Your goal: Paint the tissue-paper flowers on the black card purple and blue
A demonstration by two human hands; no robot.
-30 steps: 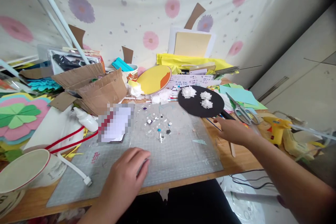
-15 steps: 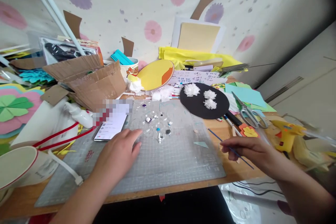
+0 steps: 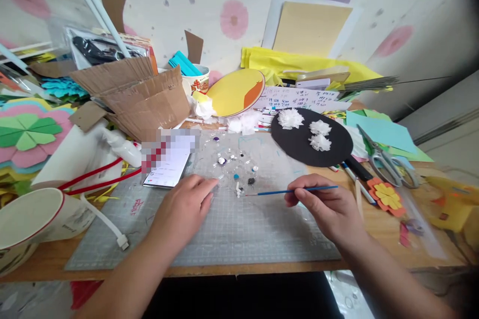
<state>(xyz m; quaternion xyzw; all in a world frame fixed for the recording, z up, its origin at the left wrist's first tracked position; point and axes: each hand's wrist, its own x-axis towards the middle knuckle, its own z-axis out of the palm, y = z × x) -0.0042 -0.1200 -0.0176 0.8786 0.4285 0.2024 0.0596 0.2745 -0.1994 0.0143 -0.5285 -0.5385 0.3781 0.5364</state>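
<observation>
Right hand (image 3: 325, 203) pinching blue brush (image 3: 269, 192), left hand (image 3: 184, 200) half-open — empty — beside clear palette (image 3: 242, 164) (paint-dabbed)

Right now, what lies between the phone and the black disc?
In the head view, a clear plastic tray with small white, blue and dark dabs lies on the gray mat between the phone and the black disc.

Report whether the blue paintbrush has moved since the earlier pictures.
Yes, left: the paintbrush, earlier at the right edge of the mat, now reaches farther over it.
</observation>
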